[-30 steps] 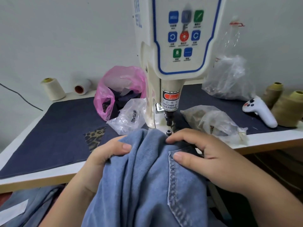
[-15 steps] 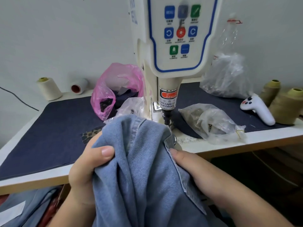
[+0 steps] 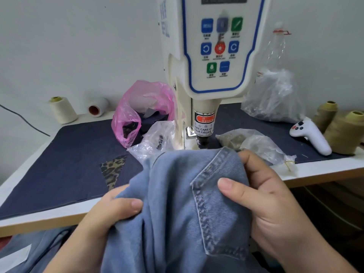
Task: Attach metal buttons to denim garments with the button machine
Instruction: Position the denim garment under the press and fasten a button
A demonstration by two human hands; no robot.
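A garment workshop. A button machine (image 3: 214, 56) stands on a cloth-covered worktable (image 3: 59, 174). Thread cones (image 3: 63, 110) and bagged fittings (image 3: 273, 95) surround it.

Matt blue denim garment (image 3: 177, 203), glossy white plastic button machine (image 3: 214, 56), crinkled shiny plastic bags (image 3: 273, 95)

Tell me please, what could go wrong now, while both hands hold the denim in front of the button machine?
1. The right hand grips the denim garment just below the machine's punch head, whose label warns about fingers; a fingertip could get pinched.
2. The denim is bunched between the right hand and the left hand, so a button might go through a fold or land off position.
3. The raised cloth touches the clear plastic bag and could drag it along.
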